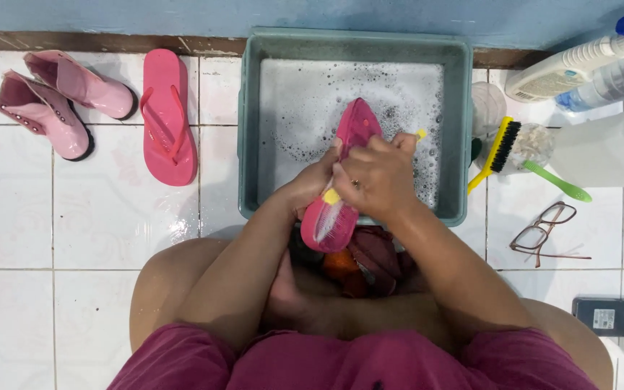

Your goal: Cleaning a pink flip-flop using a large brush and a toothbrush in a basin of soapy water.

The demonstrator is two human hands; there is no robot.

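White tiled floor [74, 217], wet near the middle. Square grey-green basin [248, 130] of soapy water against the blue wall. Pink flip-flop [347, 173] held tilted over the basin's near rim, heel end towards the person. Left hand [312, 184] closed around its left edge, gripping from beneath. Right hand [377, 177] curled shut over a yellow-handled brush [332, 196], bristles pressed on the sole. On the floor left: second pink flip-flop [167, 115], pair of pink boots [59, 101]. Right: bottles, black-bristled brush [498, 148], glasses [543, 230], phone [610, 315].
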